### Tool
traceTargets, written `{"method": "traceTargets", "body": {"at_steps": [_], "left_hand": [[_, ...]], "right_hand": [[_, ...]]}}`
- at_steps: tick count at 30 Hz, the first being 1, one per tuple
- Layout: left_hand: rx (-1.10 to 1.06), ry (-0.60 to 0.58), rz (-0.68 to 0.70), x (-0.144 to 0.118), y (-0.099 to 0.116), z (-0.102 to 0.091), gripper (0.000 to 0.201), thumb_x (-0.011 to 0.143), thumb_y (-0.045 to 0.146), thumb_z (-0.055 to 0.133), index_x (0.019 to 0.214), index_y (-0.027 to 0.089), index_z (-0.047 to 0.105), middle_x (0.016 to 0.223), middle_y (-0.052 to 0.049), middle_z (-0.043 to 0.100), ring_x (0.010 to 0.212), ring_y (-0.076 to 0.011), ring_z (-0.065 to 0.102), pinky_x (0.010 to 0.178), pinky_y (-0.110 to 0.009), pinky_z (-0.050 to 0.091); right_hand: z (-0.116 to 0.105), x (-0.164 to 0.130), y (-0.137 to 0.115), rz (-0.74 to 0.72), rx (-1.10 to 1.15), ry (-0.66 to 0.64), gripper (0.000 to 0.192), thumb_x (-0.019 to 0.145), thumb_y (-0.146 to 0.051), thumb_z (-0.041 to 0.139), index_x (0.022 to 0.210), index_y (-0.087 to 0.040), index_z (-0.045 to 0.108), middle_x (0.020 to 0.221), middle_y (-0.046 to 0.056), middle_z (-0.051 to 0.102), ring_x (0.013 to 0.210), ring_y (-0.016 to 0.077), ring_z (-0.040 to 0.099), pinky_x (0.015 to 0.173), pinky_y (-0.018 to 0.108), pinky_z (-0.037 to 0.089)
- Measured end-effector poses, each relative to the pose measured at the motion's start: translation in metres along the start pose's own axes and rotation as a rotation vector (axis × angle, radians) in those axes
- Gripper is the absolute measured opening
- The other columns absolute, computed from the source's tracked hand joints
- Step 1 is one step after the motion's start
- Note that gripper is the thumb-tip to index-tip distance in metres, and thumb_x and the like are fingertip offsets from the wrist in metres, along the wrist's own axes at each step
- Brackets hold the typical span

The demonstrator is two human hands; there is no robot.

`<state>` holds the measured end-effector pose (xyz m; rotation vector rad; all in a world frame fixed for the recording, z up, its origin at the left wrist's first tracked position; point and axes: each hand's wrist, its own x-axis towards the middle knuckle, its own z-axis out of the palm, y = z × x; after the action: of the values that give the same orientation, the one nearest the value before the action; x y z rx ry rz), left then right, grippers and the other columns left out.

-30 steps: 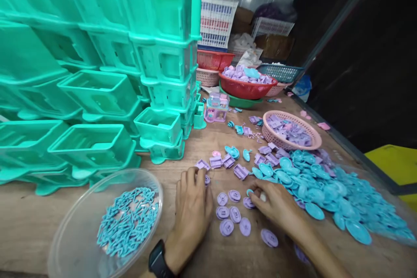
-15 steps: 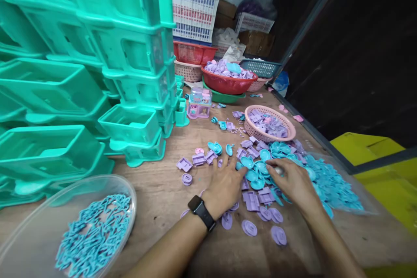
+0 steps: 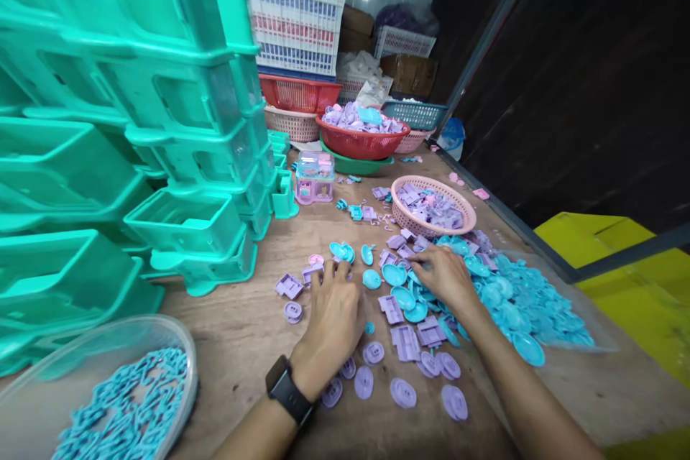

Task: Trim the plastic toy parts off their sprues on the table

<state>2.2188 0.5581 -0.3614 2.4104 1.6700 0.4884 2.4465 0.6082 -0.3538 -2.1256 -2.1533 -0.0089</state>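
Left hand [image 3: 331,313]: palm down on the worktop [image 3: 242,330], fingers spread flat among small purple pieces [image 3: 410,341]; whether it pinches anything cannot be told. A dark watch [image 3: 285,392] sits on its wrist.

Right hand [image 3: 445,274]: palm down, fingers lying loosely on the near edge of the heap of blue dishes [image 3: 517,298]; grip hidden, cannot be told.

Round purple discs [image 3: 402,392]: a loose row at the near edge, between the two forearms.

Clear bowl [image 3: 177,345]: near left corner, holding blue clips [image 3: 129,410].

Pink basket [image 3: 434,205]: right of centre, just beyond the blue dishes, holding purple pieces.

Red basket [image 3: 362,144]: far edge, heaped with purple pieces, resting on a green bowl [image 3: 350,165].

Green tubs [image 3: 134,122]: stacked high along the left edge.

Small toy box [image 3: 314,178]: beside the tubs.

Open room: bare wood between the clear bowl and the left hand, and along the near right edge.
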Motion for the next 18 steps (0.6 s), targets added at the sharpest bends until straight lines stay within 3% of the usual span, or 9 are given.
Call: {"method": "traceTargets", "body": {"at_steps": [5,10,18], "left_hand": [[-0.085,0.104,-0.005,-0.010,-0.010,0.002,0.027,0.090,0.009,0.048,0.099,0.017,0.072,0.116,-0.015,0.068,0.115,-0.0372,0.055,0.094,-0.059,0.049],[-0.224,0.258,0.093,-0.037,-0.029,0.003,0.026,0.093,0.012,0.045,0.090,0.021,0.070,0.103,-0.010,0.069,0.097,-0.0291,0.061,0.081,-0.047,0.056],[-0.258,0.508,0.235,-0.092,-0.061,0.006,0.022,0.093,0.013,0.056,0.107,0.025,0.068,0.105,-0.006,0.071,0.103,-0.0221,0.065,0.087,-0.031,0.059]], "right_hand": [[-0.002,0.014,-0.013,-0.007,-0.026,-0.014,0.022,0.086,-0.023,0.065,0.098,-0.029,0.083,0.104,0.006,0.080,0.107,0.0268,0.068,0.087,0.035,0.045],[-0.007,0.021,-0.017,-0.018,-0.053,-0.054,0.023,0.085,-0.018,0.061,0.088,-0.025,0.083,0.095,0.007,0.081,0.098,0.0258,0.072,0.081,0.034,0.044],[-0.008,0.018,-0.019,-0.058,-0.075,-0.083,0.026,0.087,-0.021,0.061,0.101,-0.028,0.082,0.104,0.006,0.080,0.104,0.0255,0.071,0.082,0.032,0.046]]}}
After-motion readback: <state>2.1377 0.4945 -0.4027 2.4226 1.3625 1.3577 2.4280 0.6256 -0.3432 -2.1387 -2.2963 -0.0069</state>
